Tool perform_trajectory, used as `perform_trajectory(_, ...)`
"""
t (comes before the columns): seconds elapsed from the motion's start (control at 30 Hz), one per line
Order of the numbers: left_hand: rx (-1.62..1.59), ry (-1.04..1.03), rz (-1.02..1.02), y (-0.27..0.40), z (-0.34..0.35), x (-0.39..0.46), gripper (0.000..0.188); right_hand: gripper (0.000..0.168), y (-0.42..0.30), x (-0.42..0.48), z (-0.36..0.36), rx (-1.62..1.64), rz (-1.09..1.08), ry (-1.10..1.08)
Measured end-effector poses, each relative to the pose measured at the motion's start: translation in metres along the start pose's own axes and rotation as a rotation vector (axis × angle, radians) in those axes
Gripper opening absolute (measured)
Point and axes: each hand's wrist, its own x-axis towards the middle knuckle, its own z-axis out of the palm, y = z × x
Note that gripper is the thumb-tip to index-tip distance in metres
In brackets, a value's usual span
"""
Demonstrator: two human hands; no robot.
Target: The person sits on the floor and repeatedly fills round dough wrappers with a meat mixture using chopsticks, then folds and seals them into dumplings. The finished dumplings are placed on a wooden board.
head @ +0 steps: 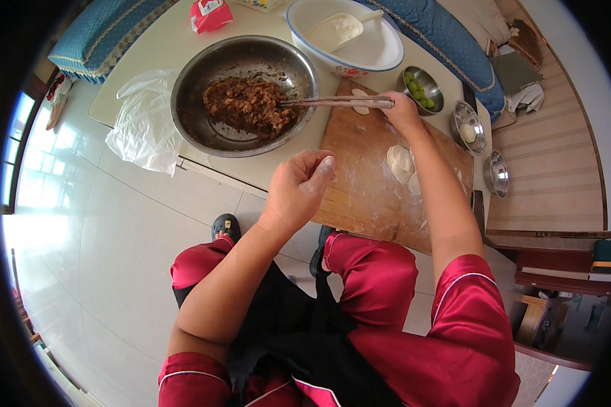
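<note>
My left hand point(303, 185) hovers before the front edge of the table, thumb against curled fingers and flour on the thumb; nothing shows in it. My right hand point(403, 113) is over the far side of a floured wooden board point(361, 198), at the thick ends of a pair of wooden chopsticks point(336, 102). The chopsticks cover part of its fingers, so its grip is unclear. Their tips sit in brown minced filling point(247, 104) inside a wide steel bowl point(181, 124). One pale dough wrapper point(359, 109) lies partly under the chopsticks. Several overlapping wrappers point(401, 163) lie beside my right forearm.
An enamel basin point(382, 61) holds flour and a scoop point(342, 30). Small steel bowls hold green pieces point(418, 89) and a pale lump point(467, 133); another steel bowl point(498, 175) stands nearer. A plastic bag point(145, 122) hangs over the table edge. A red packet point(210, 15) stands behind.
</note>
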Motion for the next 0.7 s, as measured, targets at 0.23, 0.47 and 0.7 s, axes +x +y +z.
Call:
perform_trajectory(0.23, 0.072, -0.055, -0.042, 0.001, -0.001, -0.001, 0.027, 0.03, 0.011, 0.003, 0.007, 0.042, 0.05, 0.11)
perform_trajectory(0.47, -0.016, -0.012, -0.036, 0.012, 0.001, -0.005, 0.026, 0.034, 0.022, -0.084, -0.069, 0.04, 0.074, -0.253)
perform_trajectory(0.7, 0.038, -0.06, -0.032, 0.01, -0.001, -0.006, 0.027, 0.042, 0.014, -0.171, -0.085, -0.224, 0.361, -0.258)
